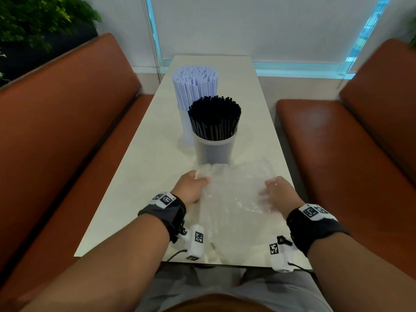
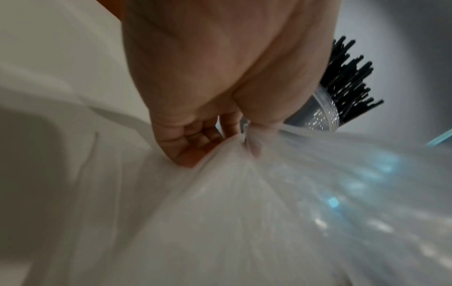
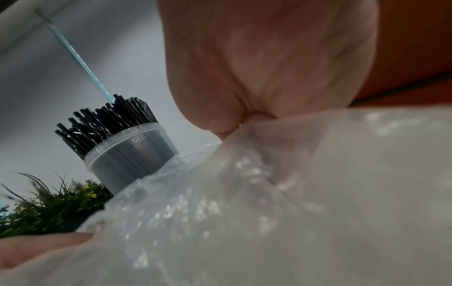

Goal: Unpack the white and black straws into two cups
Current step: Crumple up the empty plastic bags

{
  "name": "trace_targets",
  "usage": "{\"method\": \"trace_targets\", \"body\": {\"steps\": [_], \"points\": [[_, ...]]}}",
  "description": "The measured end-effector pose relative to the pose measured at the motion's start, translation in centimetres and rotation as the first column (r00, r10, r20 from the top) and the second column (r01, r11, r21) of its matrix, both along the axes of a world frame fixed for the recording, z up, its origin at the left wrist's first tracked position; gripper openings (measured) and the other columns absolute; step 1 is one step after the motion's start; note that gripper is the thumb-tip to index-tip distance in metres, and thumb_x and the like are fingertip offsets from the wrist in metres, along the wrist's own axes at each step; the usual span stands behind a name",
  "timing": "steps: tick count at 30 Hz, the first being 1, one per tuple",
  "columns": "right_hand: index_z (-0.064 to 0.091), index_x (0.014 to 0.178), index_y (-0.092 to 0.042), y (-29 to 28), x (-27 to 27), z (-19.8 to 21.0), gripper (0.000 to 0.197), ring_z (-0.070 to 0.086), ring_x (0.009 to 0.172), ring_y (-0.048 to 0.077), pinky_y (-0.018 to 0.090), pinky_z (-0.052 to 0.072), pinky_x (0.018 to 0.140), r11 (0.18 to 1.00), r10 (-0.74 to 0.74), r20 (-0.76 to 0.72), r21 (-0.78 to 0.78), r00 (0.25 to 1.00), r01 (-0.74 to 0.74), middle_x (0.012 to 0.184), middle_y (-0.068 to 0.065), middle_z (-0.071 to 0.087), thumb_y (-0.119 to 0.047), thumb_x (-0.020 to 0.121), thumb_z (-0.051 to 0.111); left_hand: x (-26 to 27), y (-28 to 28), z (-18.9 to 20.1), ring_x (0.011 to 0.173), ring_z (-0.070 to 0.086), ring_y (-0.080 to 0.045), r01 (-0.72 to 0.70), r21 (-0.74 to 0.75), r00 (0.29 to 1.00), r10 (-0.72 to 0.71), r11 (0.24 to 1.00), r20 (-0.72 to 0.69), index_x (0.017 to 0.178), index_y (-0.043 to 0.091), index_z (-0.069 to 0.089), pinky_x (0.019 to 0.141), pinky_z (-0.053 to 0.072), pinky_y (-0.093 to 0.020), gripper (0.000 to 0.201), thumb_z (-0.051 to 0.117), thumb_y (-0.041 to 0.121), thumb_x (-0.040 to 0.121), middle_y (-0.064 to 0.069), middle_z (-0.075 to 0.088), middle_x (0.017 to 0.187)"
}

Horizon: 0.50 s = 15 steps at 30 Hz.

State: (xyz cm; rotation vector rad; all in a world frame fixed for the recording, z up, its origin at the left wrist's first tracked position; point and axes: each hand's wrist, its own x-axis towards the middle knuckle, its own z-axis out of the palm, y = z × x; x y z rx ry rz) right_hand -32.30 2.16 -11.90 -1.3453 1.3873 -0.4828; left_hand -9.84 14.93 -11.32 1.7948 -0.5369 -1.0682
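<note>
Two clear cups stand in the middle of the pale table (image 1: pixel 139 172). The far cup (image 1: pixel 186 129) is packed with white straws (image 1: pixel 194 84). The near cup (image 1: pixel 212 149) is packed with black straws (image 1: pixel 213 115). In front of it lies crumpled clear plastic packaging (image 1: pixel 231 203). My left hand (image 1: pixel 193 185) grips the packaging's left edge, the film (image 2: pixel 269 193) bunched between curled fingers and thumb (image 2: pixel 232 133). My right hand (image 1: pixel 279 192) holds its right side, where the film (image 3: pixel 293 193) gathers up into the palm (image 3: pixel 247 118); its fingertips are hidden. The black straws show in both wrist views (image 2: pixel 349 77) (image 3: pixel 105 120).
Orange-brown benches flank the table, one on the left (image 1: pixel 67 131) and one on the right (image 1: pixel 349 154). A green plant (image 1: pixel 40 21) stands behind the left bench. A wall panel with a blue-lit edge (image 1: pixel 299 68) closes the table's far end.
</note>
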Motion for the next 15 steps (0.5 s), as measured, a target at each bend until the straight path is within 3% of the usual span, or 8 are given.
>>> {"method": "trace_targets", "body": {"steps": [2, 5, 8, 10, 12, 15], "points": [[0.049, 0.091, -0.017, -0.3, -0.2, 0.9, 0.014, 0.051, 0.052, 0.02, 0.021, 0.038, 0.04, 0.998, -0.042, 0.073, -0.05, 0.996, 0.046, 0.076, 0.005, 0.057, -0.017, 0.103, 0.044, 0.2, 0.6, 1.0, 0.074, 0.068, -0.029, -0.064, -0.099, 0.994, 0.055, 0.993, -0.094, 0.098, 0.02, 0.059, 0.066, 0.053, -0.038, 0.008, 0.064, 0.025, 0.095, -0.008, 0.073, 0.091], [0.048, 0.089, -0.015, -1.7, -0.5, 2.5, 0.017, 0.048, 0.069, 0.016, 0.031, 0.032, 0.06, 0.918, 0.017, -0.1, -0.394, 0.995, -0.055, 0.076, -0.003, 0.05, -0.021, 0.105, 0.046, 0.2, 1.3, 2.9, 0.068, 0.069, -0.016, -0.147, -0.182, 0.977, 0.114, 0.972, -0.178, 0.098, 0.025, 0.06, 0.059, 0.054, -0.031, 0.007, 0.067, 0.025, 0.095, 0.002, 0.073, 0.083], [0.051, 0.091, -0.013, -2.8, -0.8, 3.6, 0.019, 0.052, 0.077, 0.019, 0.027, 0.028, 0.068, 0.838, 0.069, -0.165, -0.525, 0.984, -0.147, 0.081, -0.003, 0.053, -0.023, 0.105, 0.046, -0.2, 2.2, 3.0, 0.073, 0.07, -0.018, -0.149, -0.156, 0.973, 0.117, 0.976, -0.199, 0.108, 0.019, 0.063, 0.064, 0.058, -0.034, 0.017, 0.07, 0.025, 0.093, -0.003, 0.075, 0.09], [0.059, 0.107, -0.008, -3.0, -0.8, 3.3, 0.022, 0.057, 0.1, 0.032, 0.033, 0.037, 0.08, 0.831, 0.15, -0.314, -0.474, 0.938, -0.292, 0.102, 0.01, 0.062, -0.027, 0.105, 0.047, -0.6, 3.4, 2.2, 0.079, 0.071, -0.023, -0.04, -0.025, 0.99, 0.036, 0.999, -0.134, 0.111, 0.013, 0.064, 0.068, 0.06, -0.037, 0.028, 0.071, 0.032, 0.091, -0.009, 0.076, 0.099], [0.055, 0.133, -0.007, -2.6, -0.9, 2.5, 0.053, 0.052, 0.123, 0.038, 0.041, 0.042, 0.099, 0.86, 0.23, -0.519, -0.288, 0.823, -0.422, 0.133, 0.021, 0.055, -0.049, 0.101, 0.051, -0.8, 4.5, 1.0, 0.082, 0.069, -0.022, 0.085, 0.198, 0.995, -0.095, 0.976, 0.038, 0.106, 0.015, 0.062, 0.059, 0.058, -0.03, 0.042, 0.072, 0.049, 0.085, -0.007, 0.073, 0.1], [0.045, 0.145, -0.012, -1.3, -0.9, 1.2, 0.099, 0.047, 0.132, 0.039, 0.044, 0.04, 0.109, 0.91, 0.228, -0.748, -0.064, 0.623, -0.41, 0.146, 0.019, 0.046, -0.085, 0.079, 0.05, -0.5, 5.5, 0.3, 0.08, 0.07, -0.023, 0.141, 0.454, 0.939, -0.263, 0.88, 0.219, 0.092, 0.018, 0.057, 0.057, 0.061, -0.032, 0.061, 0.065, 0.075, 0.074, -0.004, 0.068, 0.093]]}}
